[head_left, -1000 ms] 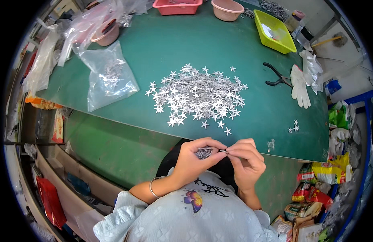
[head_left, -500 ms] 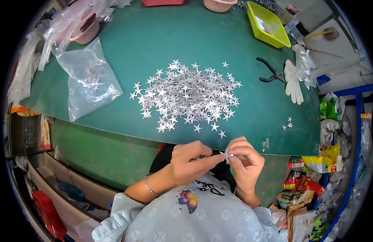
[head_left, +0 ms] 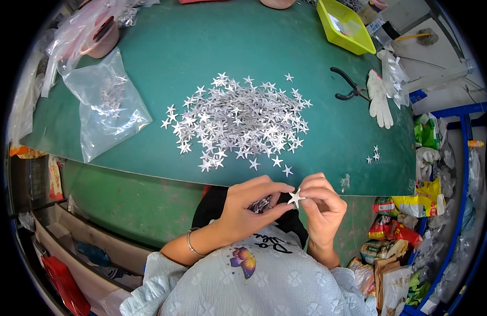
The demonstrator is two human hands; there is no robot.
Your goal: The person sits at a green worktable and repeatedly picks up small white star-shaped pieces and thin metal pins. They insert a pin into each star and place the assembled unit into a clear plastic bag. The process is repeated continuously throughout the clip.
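A silver starfish-shaped metal piece [head_left: 295, 198] is held up just off the table's front edge. My right hand [head_left: 322, 205] pinches it by one arm between thumb and fingers. My left hand [head_left: 252, 206] is closed around several more starfish pieces [head_left: 260, 204] in its palm, partly hidden by the fingers. Its index fingertip and thumb tip reach to the left side of the raised piece. Beyond both hands, a broad heap of the same starfish pieces [head_left: 238, 118] lies on the green table [head_left: 201, 52], with a few loose ones along its near edge.
At the left lies a clear plastic bag [head_left: 109, 126] with starfish pieces. On the right are black-handled pliers [head_left: 350, 87], a white glove [head_left: 380, 100] and a few stray pieces [head_left: 376, 153]. A yellow-green basket [head_left: 346, 26] and a pink bowl [head_left: 104, 42] stand farther back.
The starfish piece between my hands has turned so its flat face shows. My left index finger and thumb have spread apart around it, baring more of the pieces in the palm.
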